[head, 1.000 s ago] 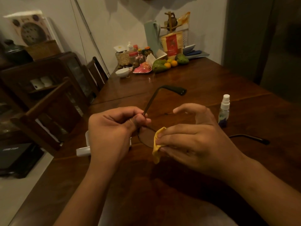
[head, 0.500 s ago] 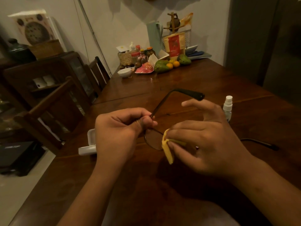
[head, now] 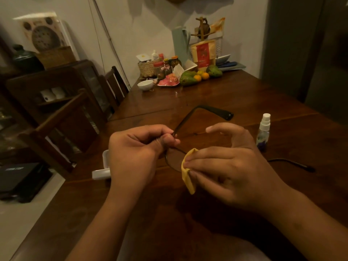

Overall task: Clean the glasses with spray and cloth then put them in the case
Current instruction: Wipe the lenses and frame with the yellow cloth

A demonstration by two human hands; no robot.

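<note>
— Two hands are working on the glasses (head: pixel 176 159) over the table (head: pixel 235 98). What is each one doing?

— The left hand (head: pixel 135 153) is closed tight, pinching the frame by the hinge. The right hand (head: pixel 226 166) is pinching a folded yellow cloth (head: pixel 188 176) around one lens. Its first finger is sticking up, loose.

— Are the glasses going to be hard to hold?

— I am thinking they are light and thin, and easy to bend. The lens is smooth, so it is likely slippery, more so if it is wet. Holding the frame near the hinge is looking like the safe way, not the long arms, which are poking out far.

— And the cloth?

— Soft and floppy. It is bending to fit the lens, so a small squeeze should be enough.

— Where is the spray (head: pixel 263 132)?

— Standing on the table, just past the right hand.

— And the case (head: pixel 100 171)?

— It is white, lying open behind the left hand, mostly hidden. The glasses are not going in yet.
</note>
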